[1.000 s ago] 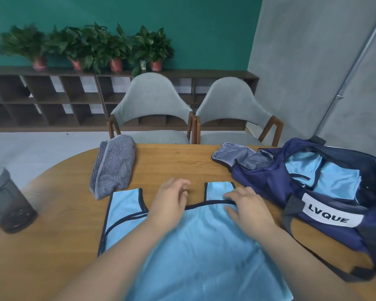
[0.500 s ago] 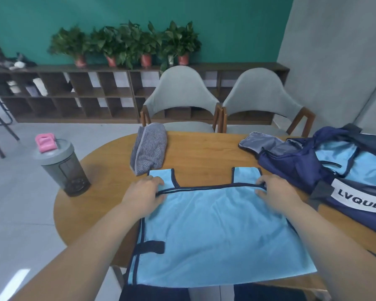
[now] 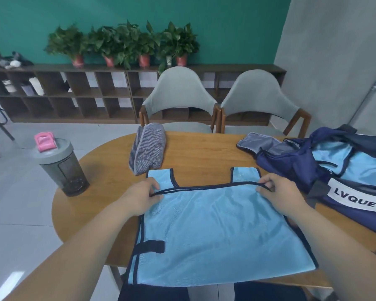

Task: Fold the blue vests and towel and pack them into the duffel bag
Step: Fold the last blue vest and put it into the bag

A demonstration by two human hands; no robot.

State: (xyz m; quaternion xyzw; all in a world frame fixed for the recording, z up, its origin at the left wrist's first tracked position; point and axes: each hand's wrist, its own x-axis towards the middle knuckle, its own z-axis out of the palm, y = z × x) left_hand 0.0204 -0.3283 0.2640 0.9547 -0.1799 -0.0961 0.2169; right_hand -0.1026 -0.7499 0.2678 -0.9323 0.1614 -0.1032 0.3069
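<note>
Both hands have moved apart since one second ago: then they lay close together at the middle of the neckline, and now the left hand (image 3: 142,195) is at the left shoulder strap and the right hand (image 3: 279,193) at the right one. Half a second ago they were already near these places. Now the fingers of each hand are curled and pinch the dark trim of the neckline, which is raised a little from the cloth.

The blue vest (image 3: 215,231) lies spread on the wooden table (image 3: 204,153) in front of the person. Its lower hem hangs over the near edge, nearer to the person than a second ago.

To the right of it the navy duffel bag (image 3: 295,161) lies open on the table, and a second vest (image 3: 360,168) of the same blue shows inside. A white label (image 3: 354,199) on the side of the bag reads "LVQUE".

The striped grey towel (image 3: 148,151) lies folded just behind the vest's left strap. A grey bottle (image 3: 62,168) with a pink cap stands at the left edge of the table.
</note>
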